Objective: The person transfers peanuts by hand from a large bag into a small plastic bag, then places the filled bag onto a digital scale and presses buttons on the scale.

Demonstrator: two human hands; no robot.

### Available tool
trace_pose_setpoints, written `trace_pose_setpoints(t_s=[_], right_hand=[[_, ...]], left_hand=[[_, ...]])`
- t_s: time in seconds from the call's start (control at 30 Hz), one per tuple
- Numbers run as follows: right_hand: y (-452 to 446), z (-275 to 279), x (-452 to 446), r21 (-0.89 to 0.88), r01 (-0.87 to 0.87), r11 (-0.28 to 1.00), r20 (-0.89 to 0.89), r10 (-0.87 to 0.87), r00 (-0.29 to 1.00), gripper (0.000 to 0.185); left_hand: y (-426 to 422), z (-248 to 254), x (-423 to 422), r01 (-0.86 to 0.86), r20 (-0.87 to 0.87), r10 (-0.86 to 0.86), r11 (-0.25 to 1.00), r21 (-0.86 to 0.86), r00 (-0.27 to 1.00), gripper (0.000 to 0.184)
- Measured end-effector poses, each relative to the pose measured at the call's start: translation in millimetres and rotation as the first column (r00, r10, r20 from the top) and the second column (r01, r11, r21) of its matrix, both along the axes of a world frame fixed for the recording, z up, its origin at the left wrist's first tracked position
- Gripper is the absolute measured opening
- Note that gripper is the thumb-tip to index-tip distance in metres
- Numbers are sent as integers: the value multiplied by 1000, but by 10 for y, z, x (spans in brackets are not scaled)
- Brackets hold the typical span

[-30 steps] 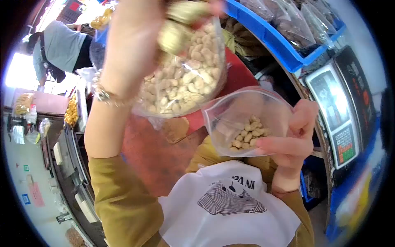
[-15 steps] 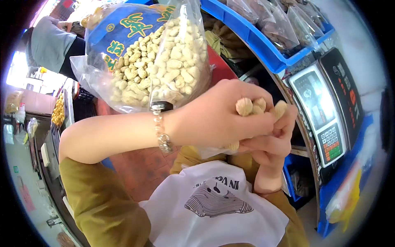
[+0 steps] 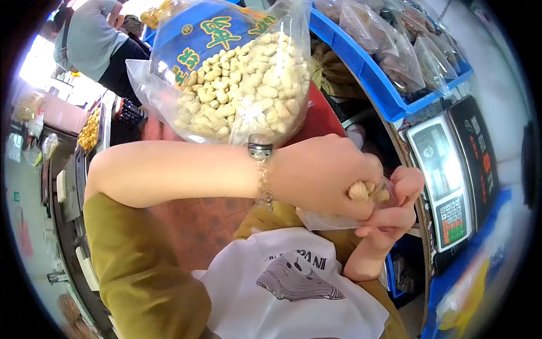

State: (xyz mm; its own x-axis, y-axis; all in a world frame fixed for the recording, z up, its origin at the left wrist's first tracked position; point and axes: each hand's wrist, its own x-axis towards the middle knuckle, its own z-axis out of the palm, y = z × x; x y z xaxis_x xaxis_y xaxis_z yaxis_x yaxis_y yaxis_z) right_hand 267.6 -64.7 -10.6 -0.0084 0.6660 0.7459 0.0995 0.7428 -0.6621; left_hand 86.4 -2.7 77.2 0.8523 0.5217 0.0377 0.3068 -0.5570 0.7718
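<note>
Peanuts in their shells [image 3: 362, 191] show at the thumb side of my left hand [image 3: 324, 172], which is closed around them. A dark-banded watch and a bead bracelet are on that wrist. My right hand [image 3: 395, 212], fingers bent, grips the edge of a small clear plastic bag [image 3: 327, 220]. The left fist is at the bag's mouth, against the right fingers. Most of the small bag is hidden behind the left hand. Beyond my left forearm stands a large open clear bag of peanuts [image 3: 237, 85] with blue and yellow print.
At right is a digital scale [image 3: 437, 181]. A blue tray [image 3: 389, 104] of bagged dark goods lies behind it. A person in a grey top [image 3: 93, 39] bends at the far left, near a tray of yellowish items [image 3: 90, 130]. Red tiles [image 3: 192, 226] cover the floor.
My left hand has lowered toward the right hand, and the peanuts in it sit closer to the small bag. More of that bag shows. The whole view has shifted slightly.
</note>
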Motion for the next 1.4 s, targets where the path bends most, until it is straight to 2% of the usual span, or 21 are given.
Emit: trace_pose_setpoints(t_s=[0.03,0.13,0.23,0.37,0.43,0.57,0.63,0.73,0.93,0.97,1.0,1.03,1.07,1.13,1.17,1.23,1.27,1.37,1.4], right_hand=[[-18,1,1,-2,-6,1000,6,6,1000,35],[-79,43,-37,-61,-74,995,15,75,997,33],[-122,65,-63,-57,-83,995,123,89,988,31],[-145,143,-138,32,-55,998,331,41,943,28],[-159,243,-177,92,-70,993,457,21,889,27],[-146,120,-273,161,-156,974,449,69,891,30],[-189,279,-275,88,-109,990,457,57,888,31],[-179,237,-201,134,-49,990,500,-25,866,29],[-127,263,-235,257,127,958,356,-216,909,28],[-99,278,-218,280,128,951,335,-222,916,29],[-55,288,-175,303,129,944,314,-227,922,30],[-12,306,-132,325,132,936,292,-232,928,32],[29,344,-101,343,116,932,278,-219,935,39],[150,392,-152,337,248,909,87,-292,953,37],[189,412,-172,325,311,893,-11,-326,945,36],[226,450,-125,214,302,929,-28,-303,953,38],[247,454,-74,158,295,942,-38,-293,955,39],[315,331,184,203,267,942,235,-312,921,39],[313,287,174,199,273,941,252,-319,914,40]], left_hand=[[-3,12,0,20,-61,-17,999,43,998,19],[-9,-5,-8,226,-297,-143,937,265,944,18],[-90,-93,-41,262,-311,-170,923,281,935,17],[-240,-533,-34,102,30,-115,955,279,993,17],[-276,-559,-15,82,90,-106,968,237,990,16],[-290,-592,100,57,83,-68,990,129,994,16],[-280,-591,144,41,83,-49,995,87,995,16],[-229,-597,128,12,95,-14,1000,28,995,15],[-170,-408,29,8,90,-3,998,-61,996,14],[-153,-335,-7,31,17,-31,998,48,999,14],[-164,-175,-47,54,-113,-29,972,227,993,14],[-180,-38,-66,102,-284,30,893,439,958,14],[-190,41,-68,67,-213,26,906,417,977,13],[-210,196,-69,3,-68,24,931,365,997,12],[-275,313,-43,-108,-32,127,933,343,991,11],[-342,553,7,-260,97,242,910,322,965,17],[-315,589,-30,-285,154,244,882,376,958,15],[-59,667,-566,-318,236,216,721,615,947,21],[82,705,-823,-315,247,197,645,696,949,26]])
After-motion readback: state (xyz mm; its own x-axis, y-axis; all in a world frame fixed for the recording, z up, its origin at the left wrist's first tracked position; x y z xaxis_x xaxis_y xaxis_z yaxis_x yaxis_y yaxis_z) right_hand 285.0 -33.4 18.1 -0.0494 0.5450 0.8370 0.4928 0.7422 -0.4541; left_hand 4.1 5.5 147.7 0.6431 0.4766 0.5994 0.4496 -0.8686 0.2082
